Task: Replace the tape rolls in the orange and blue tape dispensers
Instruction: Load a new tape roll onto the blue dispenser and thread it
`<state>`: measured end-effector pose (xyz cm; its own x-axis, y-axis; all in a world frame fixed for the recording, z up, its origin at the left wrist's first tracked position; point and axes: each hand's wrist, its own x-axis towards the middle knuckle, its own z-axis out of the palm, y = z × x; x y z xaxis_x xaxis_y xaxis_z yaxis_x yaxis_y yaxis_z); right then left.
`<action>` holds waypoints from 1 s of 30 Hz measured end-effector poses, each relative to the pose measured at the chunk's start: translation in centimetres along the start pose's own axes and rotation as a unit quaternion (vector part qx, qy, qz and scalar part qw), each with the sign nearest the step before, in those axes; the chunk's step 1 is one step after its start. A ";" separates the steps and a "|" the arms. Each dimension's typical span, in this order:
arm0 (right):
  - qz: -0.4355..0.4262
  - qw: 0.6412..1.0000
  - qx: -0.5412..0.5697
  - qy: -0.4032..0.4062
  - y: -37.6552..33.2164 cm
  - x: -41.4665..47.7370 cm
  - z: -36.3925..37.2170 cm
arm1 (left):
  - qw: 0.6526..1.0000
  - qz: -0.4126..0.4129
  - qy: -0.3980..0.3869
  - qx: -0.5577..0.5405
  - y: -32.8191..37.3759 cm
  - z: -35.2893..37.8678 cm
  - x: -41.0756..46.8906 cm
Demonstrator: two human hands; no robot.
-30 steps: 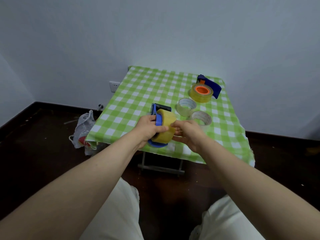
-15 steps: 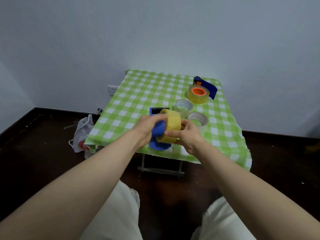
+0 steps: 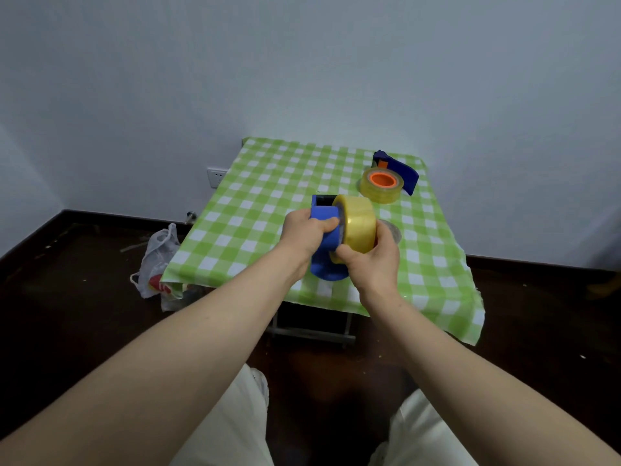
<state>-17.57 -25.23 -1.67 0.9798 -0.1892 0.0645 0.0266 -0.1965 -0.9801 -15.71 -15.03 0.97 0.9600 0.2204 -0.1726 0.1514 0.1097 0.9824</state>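
Green-checked cloth covers the table (image 3: 255,210); above its near edge the left hand (image 3: 307,233) grips the blue dispenser (image 3: 324,240) while the right hand (image 3: 373,260) clasps the yellow tape roll (image 3: 359,223) — best drawn squarely along the hub, dispenser steady. Half a second ago both sat lower, the roll more on-edge.

The tablecloth (image 3: 255,210) is checked in lime green and white. The dispenser (image 3: 324,230) is bright blue, the tape roll (image 3: 359,227) against it translucent yellow. The far roll (image 3: 381,188) (also yellowish) has an orange core. Trousers (image 3: 232,428) are cream, the floor (image 3: 67,297) dark brown.
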 end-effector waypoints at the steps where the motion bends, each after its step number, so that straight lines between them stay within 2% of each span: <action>1: -0.003 1.000 -0.001 0.007 0.1 -0.1 0.1 | 1.000 0.009 0.005 0.008 0.1 0.3 -0.1; 5: -0.026 0.999 0.001 0.020 -0.4 -0.3 0.1 | 1.000 0.017 0.020 0.012 0.2 1.0 -0.1; 9: -0.058 0.998 -0.033 -0.009 -0.9 -0.1 -0.1 | 0.995 -0.065 0.054 -0.046 0.9 0.8 0.5; 11: -0.029 0.999 0.009 -0.038 -1.3 0.3 -0.6 | 0.989 -0.110 0.068 -0.067 0.9 0.2 1.1; 15: 0.083 0.987 0.127 -0.060 -1.8 1.6 -2.0 | 0.988 -0.142 0.029 -0.051 0.6 -0.8 1.4; 18: 0.100 0.983 0.137 -0.069 -1.4 1.5 -1.8 | 0.991 -0.129 0.034 -0.016 0.2 -0.6 1.3; 21: 0.026 0.991 0.057 -0.120 -1.1 0.9 -1.6 | 0.993 -0.108 0.044 0.013 -0.1 -0.5 1.0; 23: 0.001 0.989 0.042 -0.139 -0.9 0.6 -1.4 | 0.995 -0.092 0.046 0.015 -0.6 -0.6 0.9; 30: 0.013 0.994 0.082 -0.069 -0.6 0.2 -0.2 | 0.999 -0.032 0.034 0.015 -1.8 -0.3 0.4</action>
<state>-17.42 -25.38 -1.06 0.9982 -0.0554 0.0226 0.0209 -0.0317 -0.9993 -15.64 -14.84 -0.94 0.9300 0.2803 -0.2377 0.2192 0.0961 0.9709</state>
